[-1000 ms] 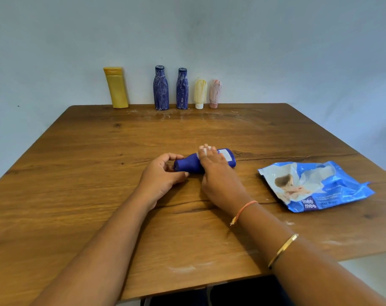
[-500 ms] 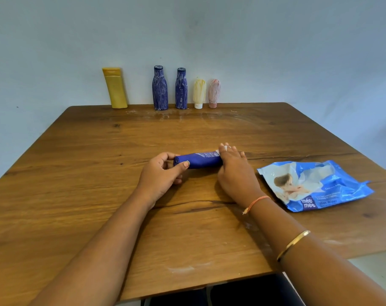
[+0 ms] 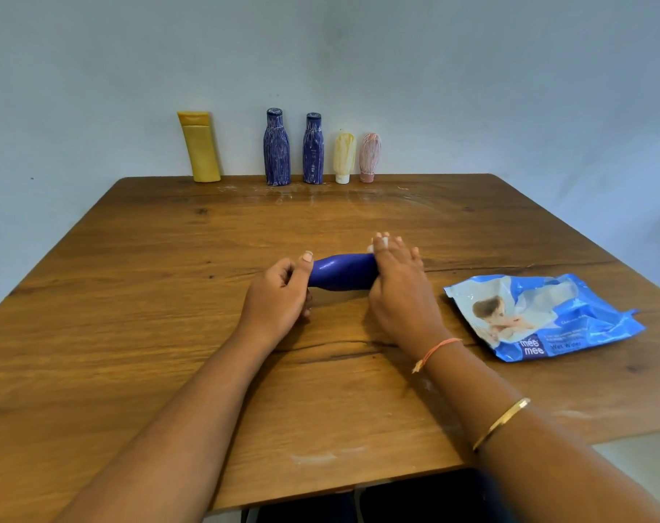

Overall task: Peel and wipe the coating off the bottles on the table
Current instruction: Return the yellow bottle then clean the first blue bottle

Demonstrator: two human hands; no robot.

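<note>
We work at a scuffed brown wooden table (image 3: 169,334) against a pale blue wall (image 3: 471,88). Mid-table, our left hand (image 3: 275,296) pinches the lying smooth blue bottle (image 3: 341,273) by its narrow end, our right hand (image 3: 398,285) wrapped around its other end.

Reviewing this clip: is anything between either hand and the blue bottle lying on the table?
Nothing visible. The left hand grips the neck end of the blue bottle, and the right hand covers its other end. The wipes pack lies apart, to the right.
</note>
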